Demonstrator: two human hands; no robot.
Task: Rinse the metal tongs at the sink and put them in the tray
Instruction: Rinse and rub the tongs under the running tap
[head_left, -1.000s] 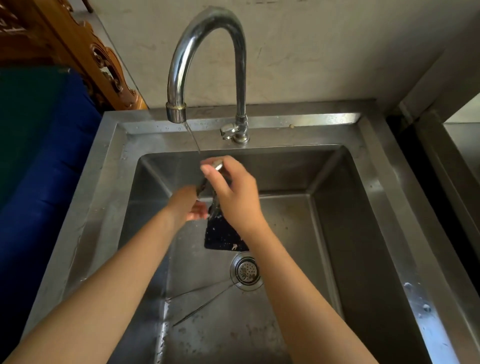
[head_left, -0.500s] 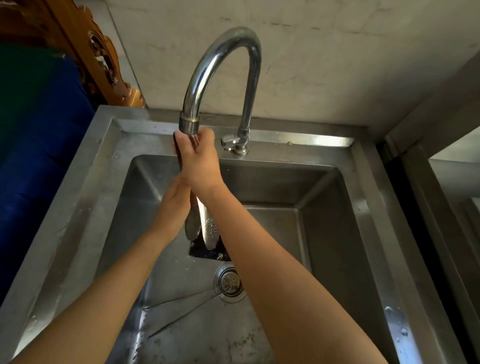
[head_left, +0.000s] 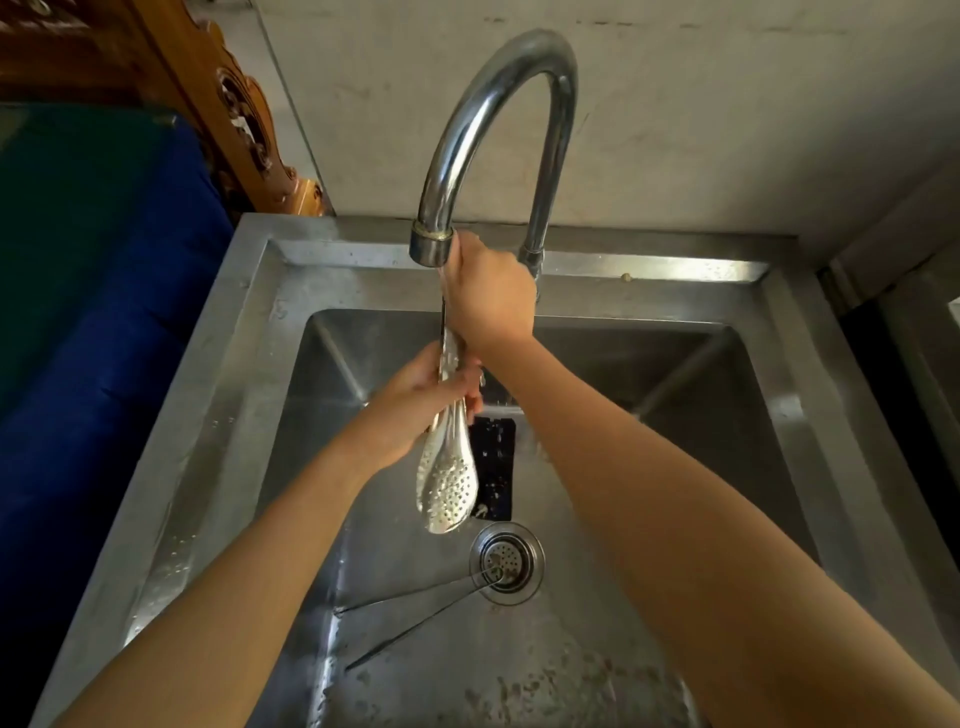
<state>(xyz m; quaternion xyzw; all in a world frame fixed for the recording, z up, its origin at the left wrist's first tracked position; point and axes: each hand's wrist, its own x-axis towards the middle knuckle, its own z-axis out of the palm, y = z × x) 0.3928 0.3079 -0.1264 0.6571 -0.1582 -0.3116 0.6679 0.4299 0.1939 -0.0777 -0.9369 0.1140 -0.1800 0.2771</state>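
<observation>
Under the curved chrome faucet (head_left: 498, 104), the right hand (head_left: 488, 296) is gripping the top of the perforated silver metal tongs (head_left: 447, 483). The left hand (head_left: 415, 410) is clasping their middle, over the steel sink (head_left: 249, 364).

Person recorded from own head height; two arms in view. The left forearm (head_left: 249, 571) is bare along its whole visible length, from frame edge to wrist. The right forearm (head_left: 675, 509) is likewise bare, appearing broader in the wide-angle view. The left hand (head_left: 410, 415) is bare. The right hand (head_left: 491, 299) is bare, back and knuckles showing. Fingernails too small to assess
</observation>
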